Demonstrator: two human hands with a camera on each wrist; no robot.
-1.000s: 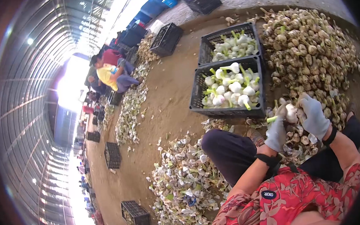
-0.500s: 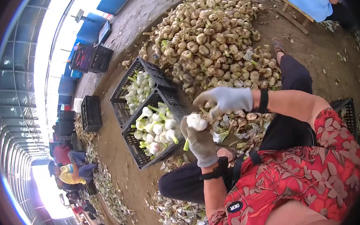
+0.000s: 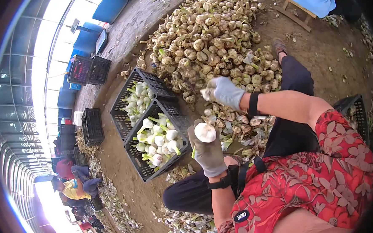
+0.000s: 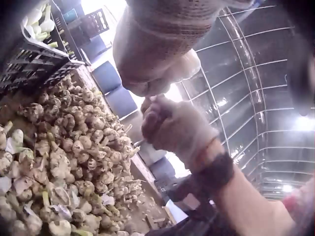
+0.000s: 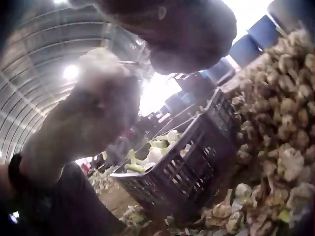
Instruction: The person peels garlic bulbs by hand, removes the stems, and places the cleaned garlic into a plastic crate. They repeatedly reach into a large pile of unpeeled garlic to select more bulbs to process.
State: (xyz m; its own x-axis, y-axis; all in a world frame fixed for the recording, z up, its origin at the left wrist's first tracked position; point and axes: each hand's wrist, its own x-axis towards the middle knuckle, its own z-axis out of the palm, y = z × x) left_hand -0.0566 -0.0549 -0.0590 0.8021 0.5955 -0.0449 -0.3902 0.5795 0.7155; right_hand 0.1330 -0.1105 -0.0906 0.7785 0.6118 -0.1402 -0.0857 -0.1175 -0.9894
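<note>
In the head view the gloved left hand (image 3: 209, 155) holds a white garlic bulb (image 3: 205, 133), its round face turned up and a green stem end beside the fingers. Up and to the right of the bulb, apart from it, the gloved right hand (image 3: 226, 92) has curled fingers pinching a pale scrap of skin (image 3: 205, 94). In the left wrist view the left hand (image 4: 167, 44) fills the top, hiding its bulb, with the right hand (image 4: 179, 130) below it. The right wrist view shows the right hand (image 5: 192, 34) above and the left hand (image 5: 93, 108), dim and blurred.
Two black crates (image 3: 132, 161) of white bulbs stand left of the hands. A large heap of unpeeled garlic (image 3: 207, 35) lies beyond, with loose peelings (image 3: 184, 226) near the legs. Another crate (image 3: 93, 126) and a seated person (image 3: 74, 187) are at left; a wooden stool (image 3: 295, 16) is top right.
The head view has swung round toward the heap. Since half a second ago the right hand has drawn up and away from the bulb, which now faces upward in the left hand.
</note>
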